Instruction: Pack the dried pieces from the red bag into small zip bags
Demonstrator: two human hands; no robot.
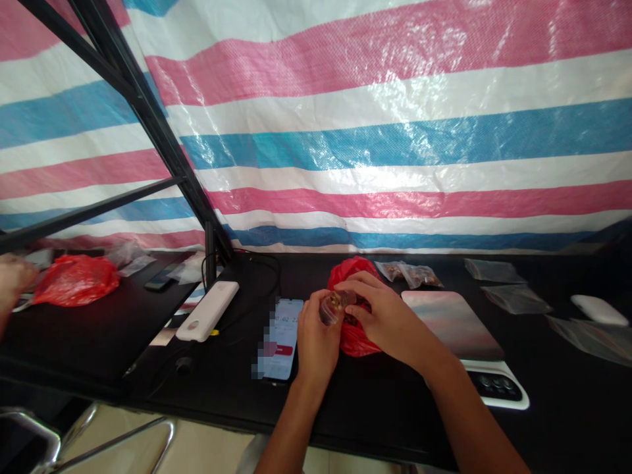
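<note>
My left hand [318, 336] is wrapped round a small clear plastic bag [332, 307], whose mouth faces up. Small brownish-yellow pieces show inside it, too small to name. Fingers curled, my right hand [382, 313] is at the right side of the bag's mouth; what its fingertips pinch is hidden. Behind and beneath both hands lies a red plastic bag [358, 342] with dark contents partly showing. A phone [284, 339] with a lit timer screen lies just left of my left hand. To the right of my right hand is a digital scale [454, 322] with a shiny plate.
Filled clear bags [415, 274] lie behind the scale. Flat clear bags [516, 297] and a white rounded object [599, 309] are at right. A white power bank [208, 311] with cables lies left. Another person's hand [14, 280] is near a second red bag [79, 280].
</note>
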